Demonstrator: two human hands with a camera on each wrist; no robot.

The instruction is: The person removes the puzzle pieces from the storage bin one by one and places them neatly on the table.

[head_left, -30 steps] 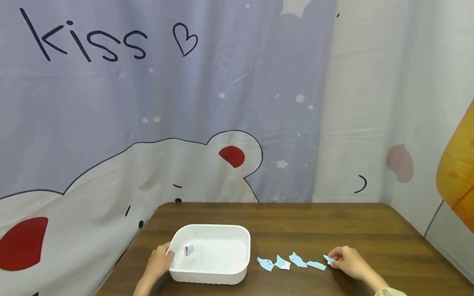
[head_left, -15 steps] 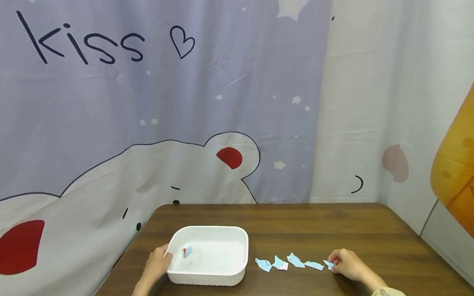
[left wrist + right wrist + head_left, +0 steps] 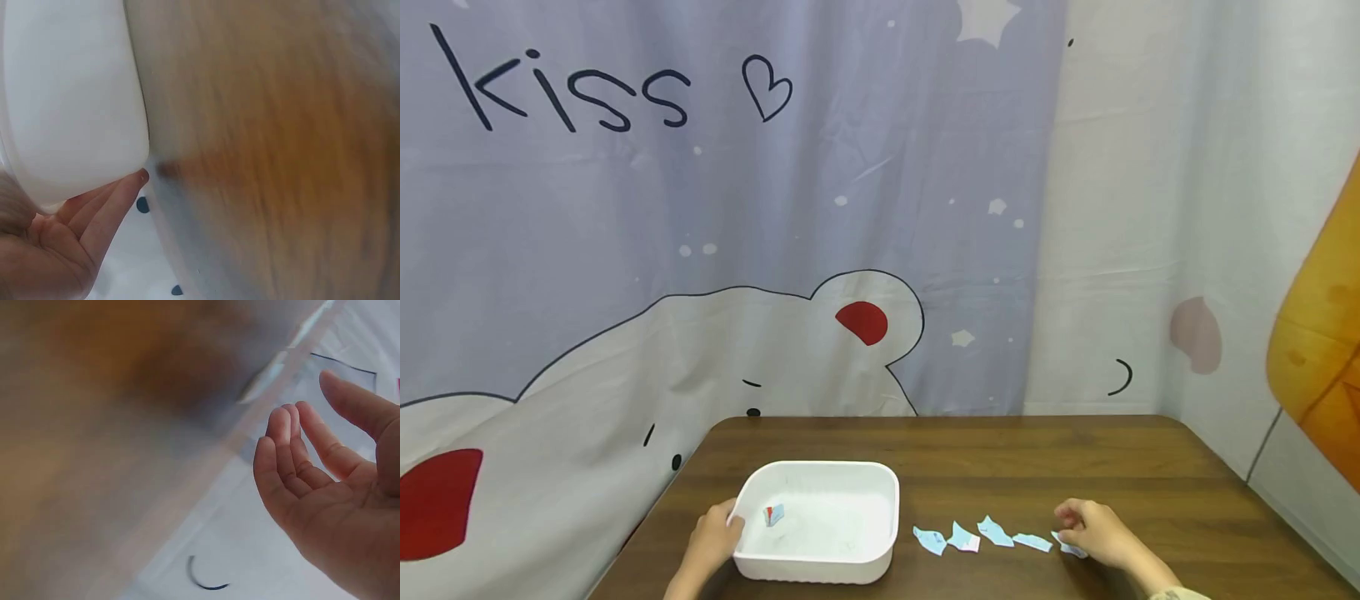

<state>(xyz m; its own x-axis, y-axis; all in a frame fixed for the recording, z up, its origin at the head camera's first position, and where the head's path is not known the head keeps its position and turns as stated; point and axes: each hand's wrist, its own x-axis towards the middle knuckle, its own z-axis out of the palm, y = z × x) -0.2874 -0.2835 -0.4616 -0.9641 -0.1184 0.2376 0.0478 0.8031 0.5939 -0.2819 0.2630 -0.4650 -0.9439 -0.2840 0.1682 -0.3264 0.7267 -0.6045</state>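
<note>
A white plastic basin (image 3: 817,575) stands on the table in the head view. My left hand (image 3: 713,536) holds its left side; in the left wrist view the fingers (image 3: 112,209) lie along the outer wall. Inside the basin lies a light-blue paper scrap (image 3: 773,515) with a red mark. To its right, several torn light-blue paper pieces (image 3: 929,541) form a row. Over the row's right end, my right hand (image 3: 1101,531) partly hides the last piece (image 3: 1067,546). The right wrist view shows that hand (image 3: 325,481) with thumb and fingers apart, holding nothing.
The brown wooden table (image 3: 970,467) reaches back to a printed curtain (image 3: 865,167) with cartoon figures and writing. The curtain also hangs along the table's left and right sides.
My right hand has laid the last paper piece at the row's right end and let go, lifting slightly. The left hand stays on the basin; the head view has shifted a little.
</note>
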